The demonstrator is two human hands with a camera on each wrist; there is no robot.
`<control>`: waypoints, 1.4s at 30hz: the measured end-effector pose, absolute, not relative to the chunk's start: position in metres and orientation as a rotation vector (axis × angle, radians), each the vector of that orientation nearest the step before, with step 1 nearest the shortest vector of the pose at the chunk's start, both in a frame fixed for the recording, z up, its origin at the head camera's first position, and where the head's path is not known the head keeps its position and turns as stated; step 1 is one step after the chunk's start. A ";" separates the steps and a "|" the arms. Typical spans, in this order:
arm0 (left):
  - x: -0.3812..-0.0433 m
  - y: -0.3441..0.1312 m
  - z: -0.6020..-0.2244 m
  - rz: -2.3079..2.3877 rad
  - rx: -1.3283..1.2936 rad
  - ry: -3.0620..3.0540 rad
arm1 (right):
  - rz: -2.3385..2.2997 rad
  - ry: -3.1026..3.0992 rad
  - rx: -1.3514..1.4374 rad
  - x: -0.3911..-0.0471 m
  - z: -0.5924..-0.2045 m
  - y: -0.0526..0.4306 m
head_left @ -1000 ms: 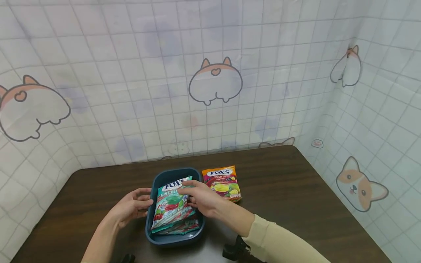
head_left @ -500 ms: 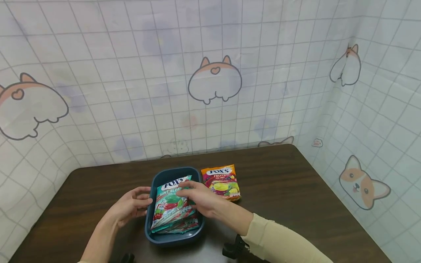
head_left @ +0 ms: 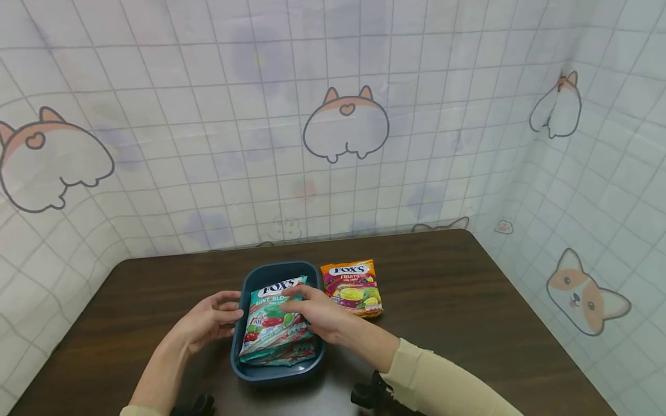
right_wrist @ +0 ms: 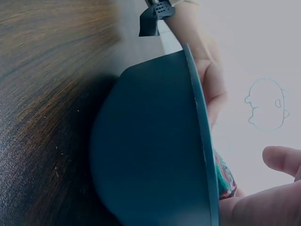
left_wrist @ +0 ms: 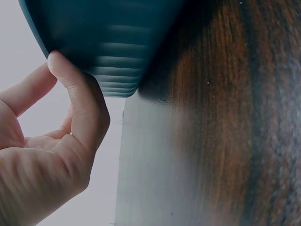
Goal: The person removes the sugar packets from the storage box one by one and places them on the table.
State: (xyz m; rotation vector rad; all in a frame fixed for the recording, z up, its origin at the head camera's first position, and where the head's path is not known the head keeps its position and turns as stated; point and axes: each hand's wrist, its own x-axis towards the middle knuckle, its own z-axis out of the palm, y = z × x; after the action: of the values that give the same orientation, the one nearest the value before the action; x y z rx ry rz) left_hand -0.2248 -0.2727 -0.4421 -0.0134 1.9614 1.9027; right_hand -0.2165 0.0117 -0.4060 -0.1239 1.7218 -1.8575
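Note:
A blue plastic bin [head_left: 252,379] stands on the table holding teal bags of Fox's candy. The top mint candy bag [head_left: 276,323] lies slanted over at least one more teal bag at the bin's near end. My left hand [head_left: 205,320] touches the bin's left rim with loosely bent fingers. In the left wrist view, a fingertip [left_wrist: 55,60] meets the rim from outside. My right hand [head_left: 325,318] lies over the right side of the top bag, thumb and index finger apart; its other fingers reach down inside the right wall, mostly hidden.
An orange Fox's fruit candy bag [head_left: 352,289] lies flat on the dark wooden table [head_left: 442,300], just right of the bin. A corgi-print, grid-patterned cloth [head_left: 343,190] hangs behind and at both sides. Black straps [head_left: 372,394] sit near both wrists.
The lower fingers of my right hand, visible beside the top bag a second ago, have slipped out of sight at its right edge. The left hand, bin and bags stay nearly still.

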 end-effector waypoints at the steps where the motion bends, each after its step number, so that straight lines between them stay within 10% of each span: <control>1: -0.225 -0.274 -0.443 1.903 -0.013 1.962 | -1.851 1.729 -0.126 -0.216 -0.406 0.011; 42: -0.225 -0.275 -0.441 1.907 0.042 1.918 | -1.643 1.942 -0.379 -0.233 -0.421 -0.003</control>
State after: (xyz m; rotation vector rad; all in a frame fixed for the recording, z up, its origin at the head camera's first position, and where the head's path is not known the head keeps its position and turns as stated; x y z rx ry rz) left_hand -0.2254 -0.2746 -0.4407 0.0418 1.9176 1.9066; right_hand -0.2332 -0.0026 -0.4207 -0.3790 1.9421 -1.6431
